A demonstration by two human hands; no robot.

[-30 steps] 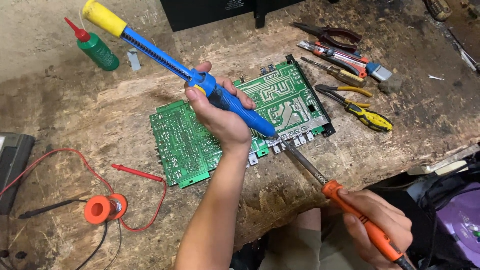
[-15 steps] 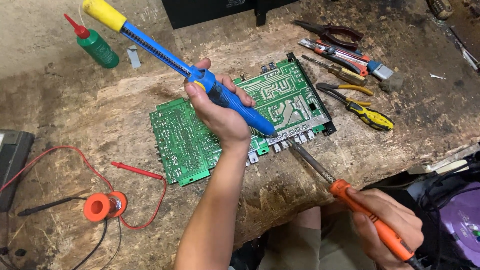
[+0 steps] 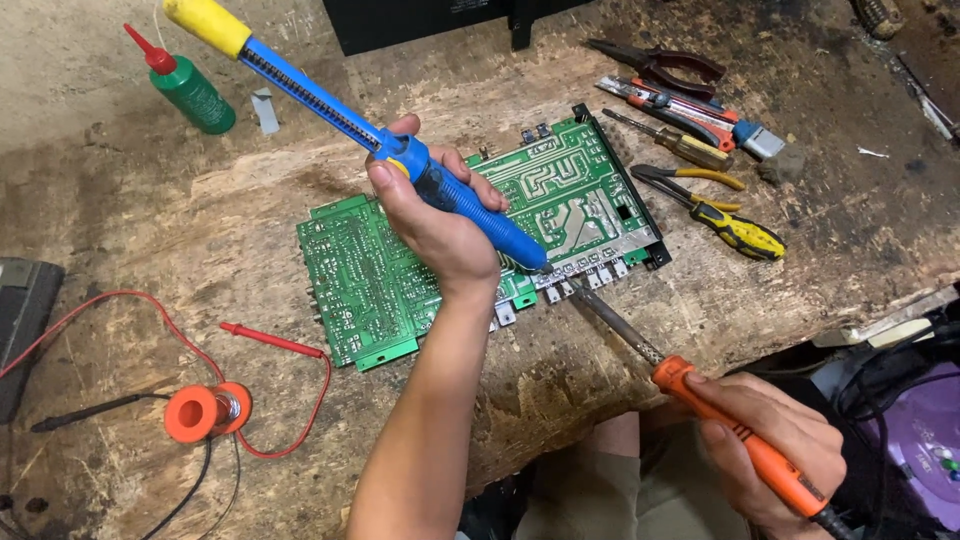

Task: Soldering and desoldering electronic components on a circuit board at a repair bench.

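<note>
Currently: left hand (image 3: 440, 225) clenched round blue desoldering pump (image 3: 400, 160), nozzle on green circuit board (image 3: 400, 260) mid-workbench. Right hand (image 3: 775, 450) grips orange soldering iron (image 3: 700, 395), tip at board's near edge. Risk: hot tip slips, scorches traces; unclamped board shifts.

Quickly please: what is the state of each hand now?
Left hand: closed around the blue desoldering pump.
Right hand: closed around the orange soldering iron.

Soldering iron (image 3: 700, 400) tip — nearer board (image 3: 560, 200) edge
</note>
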